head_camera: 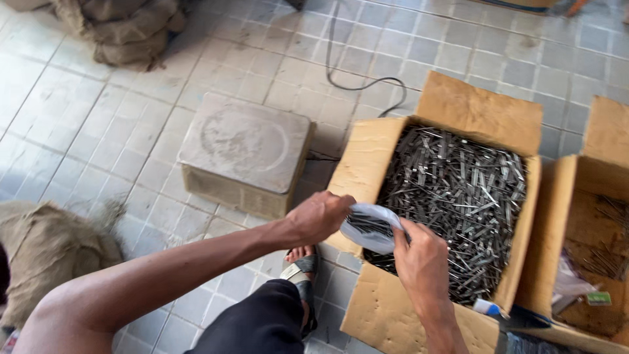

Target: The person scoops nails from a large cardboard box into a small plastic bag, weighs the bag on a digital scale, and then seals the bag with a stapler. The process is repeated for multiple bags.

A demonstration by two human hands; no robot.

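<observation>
Cardboard box (452,105), open at right of centre and heaped with grey metal nails (458,190), sits beside a flat-topped scale (246,147); over its near-left edge the left hand (321,216) and right hand (419,252) each pinch the rim of a nail-filled clear plastic bag (370,226), whose mouth is best kept level and taut so nothing spills.

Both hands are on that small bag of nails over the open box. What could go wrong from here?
The thin clear bag, held open by the left hand and right hand, may tear on the nails inside. Loose nails in the cardboard box could prick fingers. Dropped nails might land by the sandalled foot.
</observation>
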